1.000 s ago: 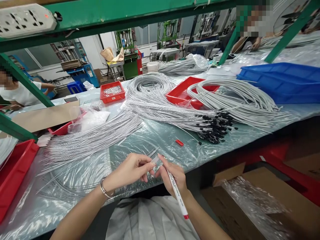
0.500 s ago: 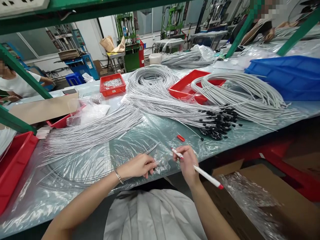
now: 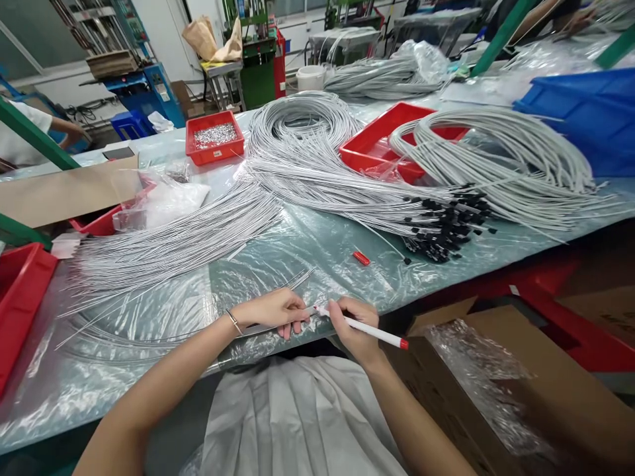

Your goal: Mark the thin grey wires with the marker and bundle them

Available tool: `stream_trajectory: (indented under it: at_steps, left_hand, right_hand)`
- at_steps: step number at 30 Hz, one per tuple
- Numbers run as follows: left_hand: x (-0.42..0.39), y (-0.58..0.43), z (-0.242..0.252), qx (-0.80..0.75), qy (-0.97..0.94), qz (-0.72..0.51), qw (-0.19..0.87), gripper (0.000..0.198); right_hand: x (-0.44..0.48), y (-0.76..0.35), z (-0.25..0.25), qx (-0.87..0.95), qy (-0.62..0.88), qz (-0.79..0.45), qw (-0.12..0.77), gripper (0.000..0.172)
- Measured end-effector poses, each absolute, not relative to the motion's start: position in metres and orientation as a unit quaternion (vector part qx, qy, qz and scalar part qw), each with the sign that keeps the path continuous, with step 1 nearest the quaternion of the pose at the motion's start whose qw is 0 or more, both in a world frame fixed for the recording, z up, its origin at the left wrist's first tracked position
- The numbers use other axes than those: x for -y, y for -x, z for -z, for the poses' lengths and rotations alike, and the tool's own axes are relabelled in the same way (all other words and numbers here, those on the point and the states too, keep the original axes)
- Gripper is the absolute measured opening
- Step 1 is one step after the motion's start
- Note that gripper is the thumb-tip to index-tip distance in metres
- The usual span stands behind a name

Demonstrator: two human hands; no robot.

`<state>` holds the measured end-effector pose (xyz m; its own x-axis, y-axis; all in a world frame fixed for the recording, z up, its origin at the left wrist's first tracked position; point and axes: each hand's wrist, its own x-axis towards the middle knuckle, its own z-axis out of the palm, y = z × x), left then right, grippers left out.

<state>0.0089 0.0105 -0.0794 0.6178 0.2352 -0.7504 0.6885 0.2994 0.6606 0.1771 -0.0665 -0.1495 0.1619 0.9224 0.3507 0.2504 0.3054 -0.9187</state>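
Observation:
My left hand (image 3: pixel 272 311) is closed in a pinch at the table's front edge, gripping a thin grey cable (image 3: pixel 253 328) that trails off to the left. In my right hand (image 3: pixel 354 324) is a white marker pen (image 3: pixel 380 332) with a red end, held like a writing tool. Its uncapped tip meets the cable end, or comes very close to it, just right of my left fingertips. The red pen cap (image 3: pixel 361 258) lies on the plastic-covered table behind my hands. A few loose cable ends (image 3: pixel 300 279) lie just beyond my left hand.
Bundled cables (image 3: pixel 198 244) spread across the left, and others with black connectors (image 3: pixel 446 225) lie at right. A grey cable coil (image 3: pixel 520 152) rests against a red tray (image 3: pixel 357 155). A red bin of small metal parts (image 3: pixel 213 155) stands behind. Below right is a cardboard box (image 3: pixel 546 350).
My right hand has moved left and brought the marker tip to the cable end by my left fingers. The marker now lies flatter. The whole view has shifted slightly.

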Motion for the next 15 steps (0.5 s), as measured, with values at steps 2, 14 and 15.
stream_trajectory:
  at_steps: [2, 14, 15]
  left_hand:
    - [-0.0105, -0.009, 0.0791, -0.404, -0.569, 0.165, 0.697, 0.04]
    - [-0.0113, -0.0093, 0.0792, -0.4, -0.566, 0.163, 0.702, 0.039]
    - [-0.0111, -0.0094, 0.079, -0.4, -0.567, 0.163, 0.702, 0.039]
  right_hand:
    - [0.0668, -0.1768, 0.1485, 0.582, 0.511, -0.286, 0.565, 0.028]
    - [0.0693, -0.1777, 0.1481, 0.599, 0.503, -0.285, 0.555, 0.03]
    - [0.0697, -0.1783, 0.149, 0.601, 0.504, -0.286, 0.551, 0.03]
